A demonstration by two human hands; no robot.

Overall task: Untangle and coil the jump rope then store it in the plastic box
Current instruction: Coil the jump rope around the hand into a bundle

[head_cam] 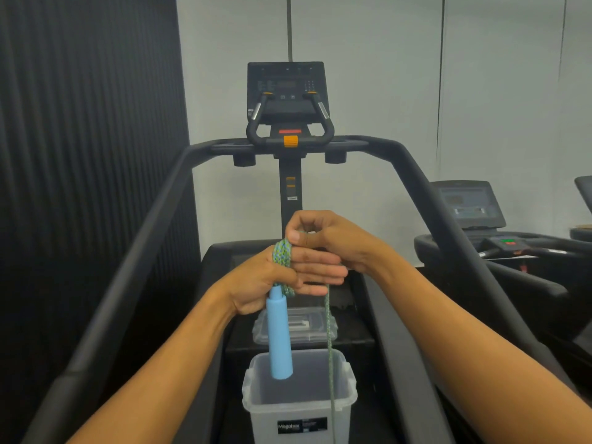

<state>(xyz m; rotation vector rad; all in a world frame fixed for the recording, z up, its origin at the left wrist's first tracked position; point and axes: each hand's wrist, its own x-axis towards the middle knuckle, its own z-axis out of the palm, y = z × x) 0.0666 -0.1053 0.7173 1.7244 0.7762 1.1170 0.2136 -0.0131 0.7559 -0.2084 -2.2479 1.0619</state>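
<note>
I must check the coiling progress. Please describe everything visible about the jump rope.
The jump rope is a braided green-blue cord with a light blue, foam-like handle. Several turns are wrapped around the left hand, and the handle hangs below it, over the open box. The right hand pinches the cord at the top. One loose strand drops straight down past the box front. A second handle is not visible.

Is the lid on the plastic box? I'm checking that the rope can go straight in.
No: the plastic box stands open, and its lid lies apart on the treadmill behind it.
</note>
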